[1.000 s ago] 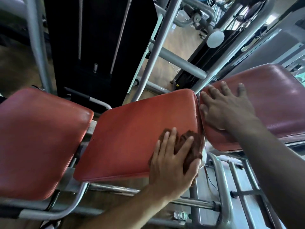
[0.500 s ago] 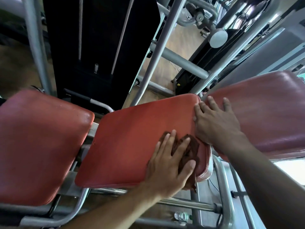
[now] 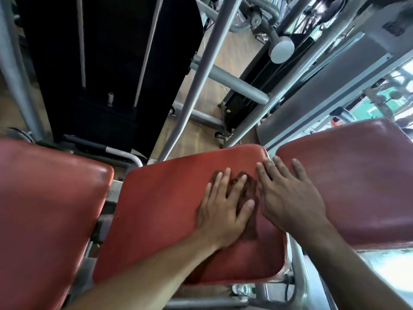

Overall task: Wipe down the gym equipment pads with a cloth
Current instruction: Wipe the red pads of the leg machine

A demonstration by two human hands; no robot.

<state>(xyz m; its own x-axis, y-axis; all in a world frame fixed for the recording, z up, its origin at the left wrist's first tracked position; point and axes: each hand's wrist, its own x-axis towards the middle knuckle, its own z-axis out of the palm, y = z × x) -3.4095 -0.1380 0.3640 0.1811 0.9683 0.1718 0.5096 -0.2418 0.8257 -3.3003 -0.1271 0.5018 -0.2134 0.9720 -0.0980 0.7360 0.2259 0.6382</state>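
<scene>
Three red vinyl pads sit side by side. My left hand [image 3: 223,206] lies flat, fingers spread, pressing a dark brown cloth [image 3: 247,193] onto the right half of the middle pad [image 3: 161,211]. The cloth shows between and beside my fingers; the rest of it is hidden under the palm. My right hand [image 3: 288,195] rests flat and empty across the gap between the middle pad and the darker right pad [image 3: 357,186], its fingertips next to the cloth. The left pad [image 3: 49,209] is untouched.
Grey steel frame tubes [image 3: 201,70] rise behind the pads and run beneath them. A black weight stack [image 3: 107,63] stands at the back left. A wooden floor [image 3: 225,57] and other machines lie beyond. A round grey end cap [image 3: 282,51] juts out at upper right.
My left hand has slid the cloth up the middle pad, away from its near right corner. My right hand has shifted left from the right pad to the gap beside the cloth.
</scene>
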